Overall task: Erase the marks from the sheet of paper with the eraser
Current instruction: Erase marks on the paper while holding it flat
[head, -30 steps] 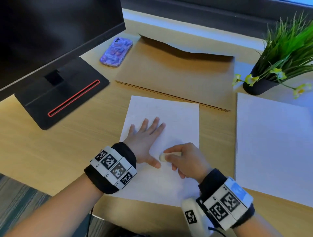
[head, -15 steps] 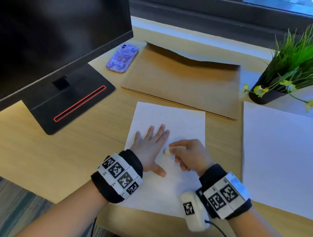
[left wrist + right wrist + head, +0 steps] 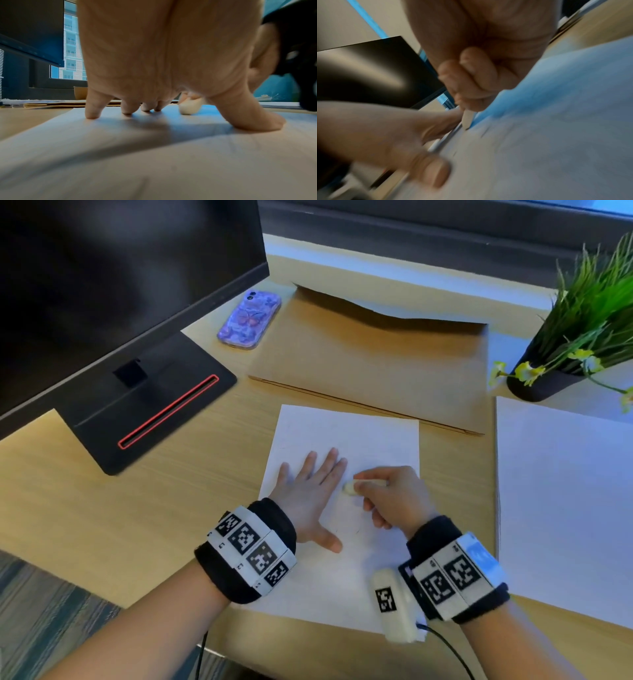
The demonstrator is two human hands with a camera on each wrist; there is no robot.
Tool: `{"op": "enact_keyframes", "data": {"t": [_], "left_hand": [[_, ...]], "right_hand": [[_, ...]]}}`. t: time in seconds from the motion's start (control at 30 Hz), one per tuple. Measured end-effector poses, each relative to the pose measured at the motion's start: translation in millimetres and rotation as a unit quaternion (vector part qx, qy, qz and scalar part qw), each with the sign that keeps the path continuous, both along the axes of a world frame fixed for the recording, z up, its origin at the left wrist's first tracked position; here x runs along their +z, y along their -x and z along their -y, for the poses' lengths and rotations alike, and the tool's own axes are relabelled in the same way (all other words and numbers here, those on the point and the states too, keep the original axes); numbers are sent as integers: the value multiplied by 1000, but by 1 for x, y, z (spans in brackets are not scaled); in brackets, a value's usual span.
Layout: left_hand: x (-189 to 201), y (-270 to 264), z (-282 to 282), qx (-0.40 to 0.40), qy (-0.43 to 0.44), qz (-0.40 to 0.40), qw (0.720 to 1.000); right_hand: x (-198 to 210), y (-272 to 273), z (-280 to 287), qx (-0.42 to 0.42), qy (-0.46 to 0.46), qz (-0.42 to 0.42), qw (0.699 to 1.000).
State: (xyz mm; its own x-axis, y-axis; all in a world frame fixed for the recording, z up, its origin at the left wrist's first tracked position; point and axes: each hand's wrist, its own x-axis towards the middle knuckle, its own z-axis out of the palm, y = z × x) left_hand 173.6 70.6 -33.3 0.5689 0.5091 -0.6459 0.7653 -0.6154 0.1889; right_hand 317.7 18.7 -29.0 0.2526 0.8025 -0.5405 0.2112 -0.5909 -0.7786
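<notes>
Pale wood tabletop (image 3: 102, 508) fills most of the head view, with a dark window sill running along the top edge of the frame. At the upper left stands a black monitor (image 3: 120, 268) on a flat black base (image 3: 154, 402) marked by a thin red outline. Just right of the base lies a phone (image 3: 249, 320) in a purple butterfly case, and beside that a large brown envelope (image 3: 370, 364) with its flap lifted at the far edge. A potted plant (image 3: 582, 320) with green blades and small yellow flowers sits at the upper right; below it, along the right edge, lies a second white sheet (image 3: 565, 491).

At the centre of the frame lies the sheet of paper (image 3: 349, 433), its near edge close to the tabletop's front edge. Faint pencil marks (image 3: 346, 531) show on it, below the hands and between them.

The left hand (image 3: 310, 491) lies flat on the sheet with fingers straight and spread, thumb out to the lower right; the left wrist view shows the fingertips (image 3: 92, 113) and thumb pressing down on the paper. It holds nothing.

The right hand (image 3: 394, 498) is curled, pinching the eraser (image 3: 351, 487), a small off-white lump, between thumb and forefinger. The eraser's tip touches the paper just beside the left hand's forefinger, as the left wrist view shows (image 3: 188, 106). In the blurred right wrist view the eraser (image 3: 468, 117) pokes out below the folded fingers (image 3: 471, 75) and meets the sheet.

Both wrists wear black bands with black-and-white coded tags.
</notes>
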Motion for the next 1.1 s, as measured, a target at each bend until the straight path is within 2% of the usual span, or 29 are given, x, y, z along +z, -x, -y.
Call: {"op": "enact_keyframes", "data": {"t": [0.13, 0.2, 0.37, 0.43, 0.57, 0.77, 0.83, 0.97, 1.1], "left_hand": [[-1, -1, 0, -3, -1, -5, 1000], [-2, -1, -1, -4, -6, -7, 1000], [0, -1, 0, 5, -2, 1, 1000], [0, -1, 0, 7, 0, 3, 1000], [0, -1, 0, 6, 3, 5, 1000], [1, -1, 1, 10, 3, 3, 1000], [0, -1, 1, 10, 4, 4, 1000], [-1, -1, 0, 9, 5, 3, 1000], [1, -1, 0, 9, 6, 2, 1000]], "right_hand": [[1, 13, 18, 113, 49, -8, 992], [1, 9, 16, 112, 55, -13, 992], [0, -5, 1, 22, 0, 25, 999], [-1, 4, 8, 45, -6, 40, 998], [-1, 15, 25, 130, 37, -1, 991], [-2, -6, 1, 21, -2, 20, 1000], [-3, -1, 7, 29, -5, 24, 999], [-2, 7, 22, 98, 47, -19, 994], [-2, -10, 6, 26, 20, 2, 999]]}}
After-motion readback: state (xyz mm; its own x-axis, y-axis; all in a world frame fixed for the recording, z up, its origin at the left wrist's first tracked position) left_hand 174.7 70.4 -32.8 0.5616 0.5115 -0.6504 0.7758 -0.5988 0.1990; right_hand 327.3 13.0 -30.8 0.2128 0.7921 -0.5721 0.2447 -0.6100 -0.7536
